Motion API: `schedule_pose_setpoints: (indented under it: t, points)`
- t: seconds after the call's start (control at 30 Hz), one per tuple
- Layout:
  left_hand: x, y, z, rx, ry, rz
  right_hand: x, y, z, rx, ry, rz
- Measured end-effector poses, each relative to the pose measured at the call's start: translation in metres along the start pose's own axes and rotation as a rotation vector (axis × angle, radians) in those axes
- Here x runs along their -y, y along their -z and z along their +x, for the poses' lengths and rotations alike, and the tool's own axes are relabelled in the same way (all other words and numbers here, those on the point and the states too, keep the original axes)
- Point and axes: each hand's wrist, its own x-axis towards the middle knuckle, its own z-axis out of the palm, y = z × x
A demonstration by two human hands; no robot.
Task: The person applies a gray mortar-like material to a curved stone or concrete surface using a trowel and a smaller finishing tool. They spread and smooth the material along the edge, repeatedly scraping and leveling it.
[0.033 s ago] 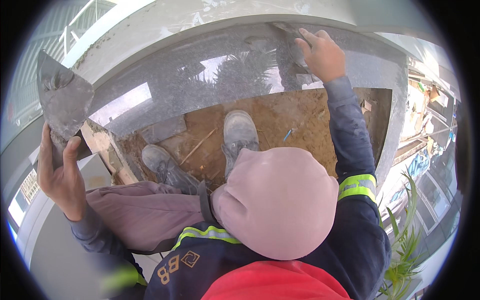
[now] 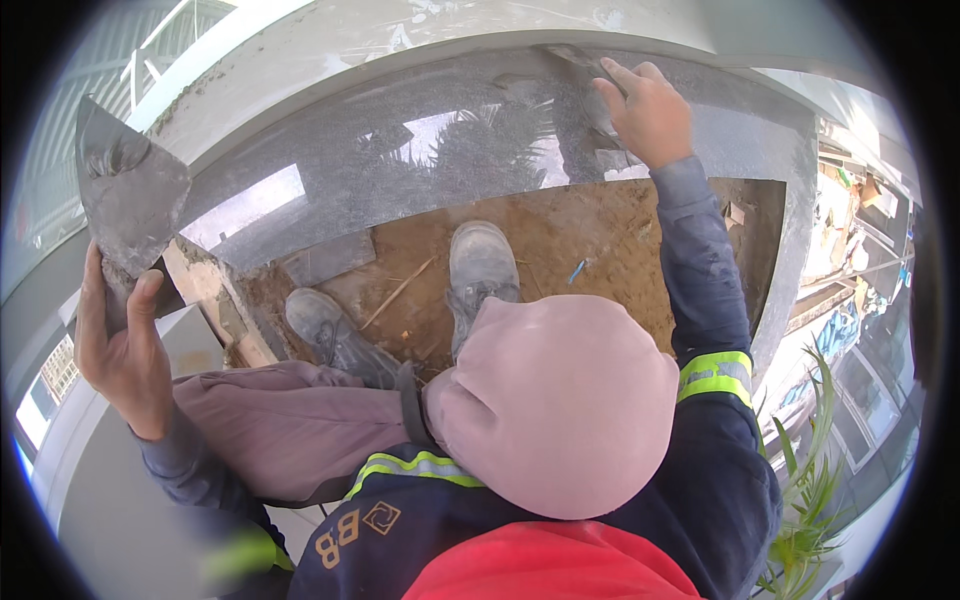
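My left hand (image 2: 130, 360) grips a triangular grey trowel (image 2: 125, 195) at the left; its blade carries a lump of grey paste. Near the top, my right hand (image 2: 645, 115) holds a flat metal spreading tool (image 2: 570, 58) against a dusty, glossy grey slab (image 2: 360, 175); its grip is mostly covered by my fingers. The slab runs along the foot of a pale wall (image 2: 400, 25) and reflects plants and light.
My grey, dusty shoes (image 2: 482, 255) stand in a recess with dirt (image 2: 590, 230), thin sticks, a blue scrap (image 2: 577, 271) and a loose grey piece (image 2: 330, 258). A green plant (image 2: 800, 500) is at lower right; cluttered debris (image 2: 850, 230) lies beyond the right edge.
The hands and tools shift very slightly; both hands keep their hold.
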Motion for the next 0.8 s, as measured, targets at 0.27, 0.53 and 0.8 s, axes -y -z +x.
schedule_pose_setpoints:
  t: [0.27,0.53,0.8]
  points:
    - [0.029,0.022,0.022,0.009,-0.173,0.143,0.042,0.035,-0.03,0.055,-0.022,0.327]
    - [0.049,0.004,0.056,0.095,-0.217,0.133,0.052,0.032,-0.07,0.304,-0.592,1.064]
    - [0.07,-0.003,0.044,0.183,-0.301,0.176,0.008,0.039,-0.04,0.525,-0.808,1.191]
